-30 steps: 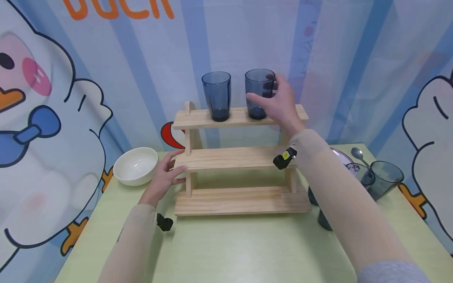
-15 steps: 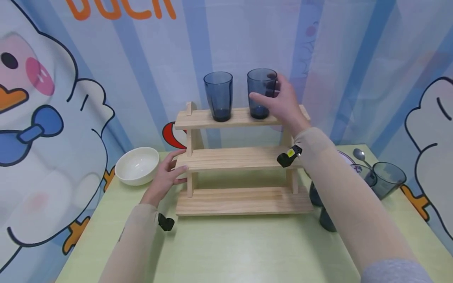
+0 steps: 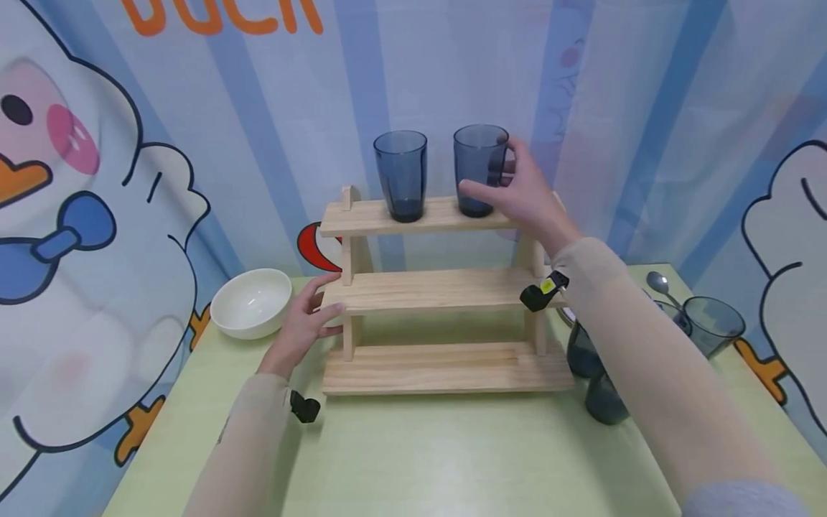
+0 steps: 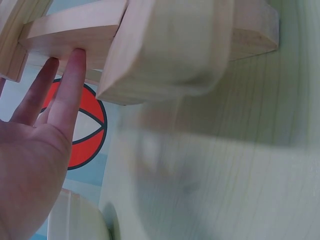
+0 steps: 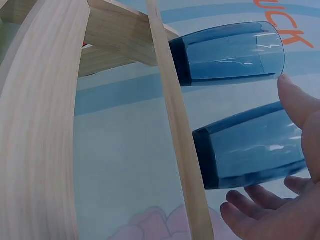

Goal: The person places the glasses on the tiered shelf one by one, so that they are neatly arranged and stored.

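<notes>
Two blue-tinted drinking glasses stand upright on the top board of a three-tier wooden shelf. My right hand is around the right-hand glass, thumb in front and fingers at its far right side. In the right wrist view those fingers are loosely bent beside the glass and the thumb is spread away from them. The left-hand glass stands apart from the hand. At the shelf's left end my left hand touches the wood; its straight fingertips rest on the frame in the left wrist view.
A white bowl sits on the table left of the shelf. To the right, partly hidden by my right forearm, are several more glasses, among them a dark glass and a clear grey glass, plus a spoon. A printed curtain hangs behind.
My right thumb has slid lower on the glass, and the right hand and forearm have shifted slightly right. Both glasses stay on the top board; the left hand keeps its place.
</notes>
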The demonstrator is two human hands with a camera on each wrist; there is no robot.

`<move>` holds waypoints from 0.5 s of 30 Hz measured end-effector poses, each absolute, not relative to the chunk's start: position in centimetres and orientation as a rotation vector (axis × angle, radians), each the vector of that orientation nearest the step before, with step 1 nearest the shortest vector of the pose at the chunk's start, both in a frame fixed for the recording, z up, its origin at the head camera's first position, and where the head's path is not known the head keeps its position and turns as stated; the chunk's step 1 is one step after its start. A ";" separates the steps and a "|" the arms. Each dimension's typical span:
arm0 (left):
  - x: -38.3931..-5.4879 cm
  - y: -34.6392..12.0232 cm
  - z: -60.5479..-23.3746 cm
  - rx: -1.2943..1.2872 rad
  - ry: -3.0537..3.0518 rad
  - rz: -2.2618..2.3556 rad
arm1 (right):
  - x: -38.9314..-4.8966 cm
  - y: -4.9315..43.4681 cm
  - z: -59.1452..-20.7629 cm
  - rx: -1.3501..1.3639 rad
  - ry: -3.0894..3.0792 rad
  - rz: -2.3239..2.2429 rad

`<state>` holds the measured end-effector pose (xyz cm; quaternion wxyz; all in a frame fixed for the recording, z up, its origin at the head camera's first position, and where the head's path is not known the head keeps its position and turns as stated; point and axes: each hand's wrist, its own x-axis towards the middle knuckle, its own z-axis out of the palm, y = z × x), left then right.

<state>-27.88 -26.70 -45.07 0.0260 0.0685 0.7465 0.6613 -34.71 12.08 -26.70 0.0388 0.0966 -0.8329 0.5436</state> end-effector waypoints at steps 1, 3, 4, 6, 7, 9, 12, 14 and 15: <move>-27.9 -26.7 -45.0 0.214 2.307 2.046 | -34.6 12.3 -26.7 0.305 -2.552 1.668; -27.9 -26.7 -45.0 0.210 2.306 2.052 | -34.3 13.0 -26.9 0.320 -2.556 1.673; -27.9 -26.7 -45.0 0.211 2.304 2.053 | -34.2 13.3 -27.0 0.324 -2.561 1.673; -28.0 -26.7 -45.0 0.209 2.307 2.048 | -33.9 14.0 -27.2 0.324 -2.561 1.688; -28.0 -26.7 -45.1 0.205 2.306 2.050 | -33.8 14.5 -27.3 0.320 -2.565 1.688; -28.0 -26.7 -45.1 0.207 2.310 2.043 | -33.5 15.3 -27.3 0.313 -2.571 1.690; -27.9 -26.6 -45.0 0.211 2.319 2.033 | -32.9 16.6 -27.3 0.309 -2.570 1.673; -27.9 -26.6 -45.0 0.208 2.321 2.030 | -32.4 17.5 -27.2 0.312 -2.568 1.659; -27.9 -26.6 -45.0 0.208 2.322 2.029 | -32.1 17.9 -27.2 0.315 -2.569 1.649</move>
